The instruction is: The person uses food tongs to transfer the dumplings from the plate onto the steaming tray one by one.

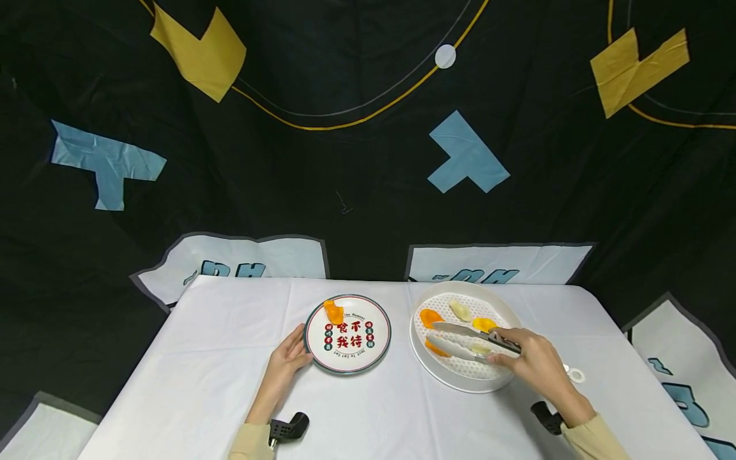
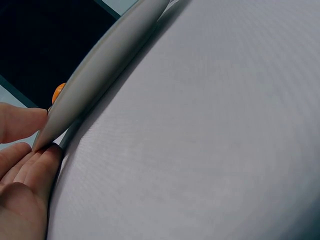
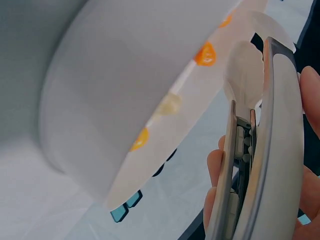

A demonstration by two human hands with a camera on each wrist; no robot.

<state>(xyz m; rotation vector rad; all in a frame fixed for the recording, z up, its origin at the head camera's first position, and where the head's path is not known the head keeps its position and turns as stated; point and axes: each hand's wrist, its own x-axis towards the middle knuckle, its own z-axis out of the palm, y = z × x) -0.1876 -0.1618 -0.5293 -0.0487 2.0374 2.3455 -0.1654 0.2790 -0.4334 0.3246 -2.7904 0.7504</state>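
Observation:
My left hand pinches the left rim of a round plate printed with red characters, thumb above and fingers beneath in the left wrist view. An orange food piece lies near the plate's upper left edge. In my right hand I grip metal tongs over a round white container. The tongs' arms are spread, with nothing plainly gripped between the tips. On the container's dotted surface lie an orange piece, a yellow piece, a pale piece and others partly covered by the tongs.
Both plate and container are on a white-covered table, the container to the right. A small white ring shows beside my right hand. Behind the table hangs a black cloth with yellow and blue shapes.

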